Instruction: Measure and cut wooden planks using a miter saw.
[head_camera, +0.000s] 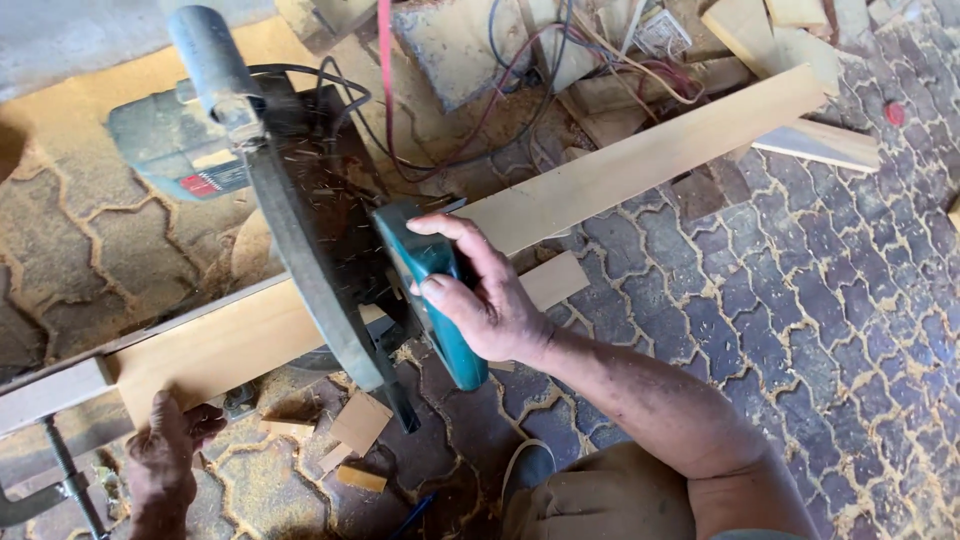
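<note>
The right hand (487, 300) is wrapped tight round the teal handle (432, 290) of the chop saw (300, 215). Beside the saw's blade guard, the left hand (165, 455) curls its fingers against the near edge of the long plank (600, 180). That board looks stiff and light, best pinned flat near the saw, well short of the blade.

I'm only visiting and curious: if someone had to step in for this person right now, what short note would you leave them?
Right hand: gripped around the teal handle of the chop saw.
Left hand: at the near edge of the long wooden board, near its left end.
The board lies across the saw bed, under the blade guard.
Small offcuts and sawdust lie on the paving below, so cutting has happened here.
Whether the board under the blade is cut through cannot be seen.
</note>
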